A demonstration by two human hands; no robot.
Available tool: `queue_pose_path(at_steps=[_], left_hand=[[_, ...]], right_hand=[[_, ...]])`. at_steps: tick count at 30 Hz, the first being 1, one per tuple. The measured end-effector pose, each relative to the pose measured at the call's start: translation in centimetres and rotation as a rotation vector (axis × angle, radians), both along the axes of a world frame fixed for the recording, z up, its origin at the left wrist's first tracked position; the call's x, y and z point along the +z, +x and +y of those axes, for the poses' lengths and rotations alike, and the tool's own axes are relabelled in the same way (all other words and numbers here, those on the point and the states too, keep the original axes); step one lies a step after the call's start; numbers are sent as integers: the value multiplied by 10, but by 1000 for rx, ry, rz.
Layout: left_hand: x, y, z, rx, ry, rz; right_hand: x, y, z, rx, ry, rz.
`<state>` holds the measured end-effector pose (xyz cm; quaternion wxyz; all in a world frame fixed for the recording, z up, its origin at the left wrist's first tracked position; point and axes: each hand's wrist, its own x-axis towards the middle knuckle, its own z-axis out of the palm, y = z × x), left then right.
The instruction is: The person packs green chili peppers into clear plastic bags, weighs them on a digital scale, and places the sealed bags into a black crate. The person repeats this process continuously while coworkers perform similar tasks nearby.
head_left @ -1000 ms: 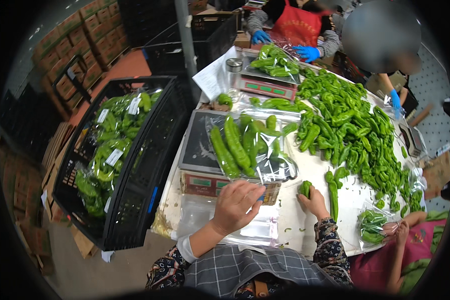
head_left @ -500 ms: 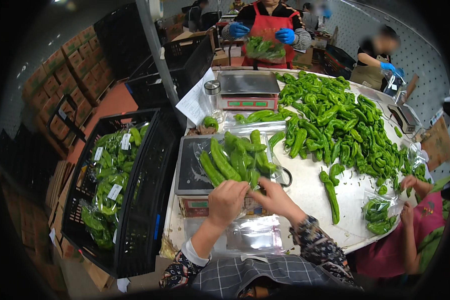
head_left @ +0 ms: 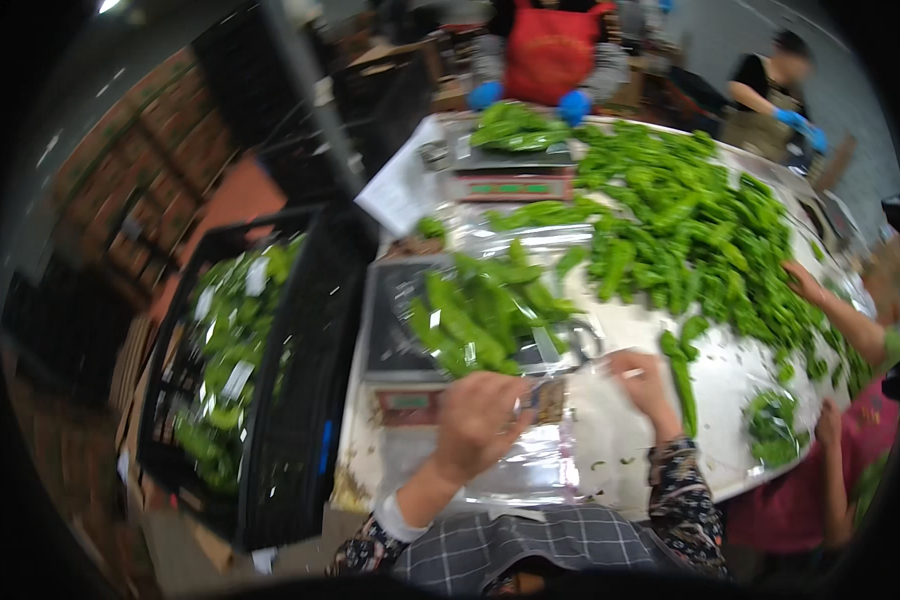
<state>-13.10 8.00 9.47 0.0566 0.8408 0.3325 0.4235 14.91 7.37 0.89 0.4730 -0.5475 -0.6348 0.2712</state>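
A clear plastic bag (head_left: pixel 480 320) of long green peppers lies on the black platform of a scale (head_left: pixel 388 325). My left hand (head_left: pixel 478 425) is closed on the bag's gathered near end. My right hand (head_left: pixel 642 383) is pinched, apart from the left and just right of the scale. A thin clear strip or film seems to stretch from the bag toward its fingers, with a small white bit at them; blur hides just what it grips. Flat clear bags (head_left: pixel 515 470) lie on the table below my hands.
A black crate (head_left: pixel 315 440) holding bagged peppers with white labels stands at the left. A large heap of green peppers (head_left: pixel 690 220) covers the table's right. Beyond sits a second scale (head_left: pixel 510 185) bearing peppers, near a co-worker in a red apron (head_left: pixel 553 55). Another person's hand (head_left: pixel 810 285) reaches in from the right.
My right hand has drawn away from my left, to the right. The far co-worker's bagged peppers now rest on the second scale. The right-hand neighbour's one hand has moved to the heap.
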Motion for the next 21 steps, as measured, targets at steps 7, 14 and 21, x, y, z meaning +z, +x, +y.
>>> queue_pose_path(at_steps=[7, 14, 21], left_hand=[[-5, 21, -27, -259, -45, -61], [-11, 15, -29, -205, -68, -68], [-15, 15, -16, 188, 121, 110]], right_hand=[[-129, 190, 19, -788, -131, -615], [-96, 161, 23, -693, -111, -164], [-5, 47, -28, -316, 11, 565]])
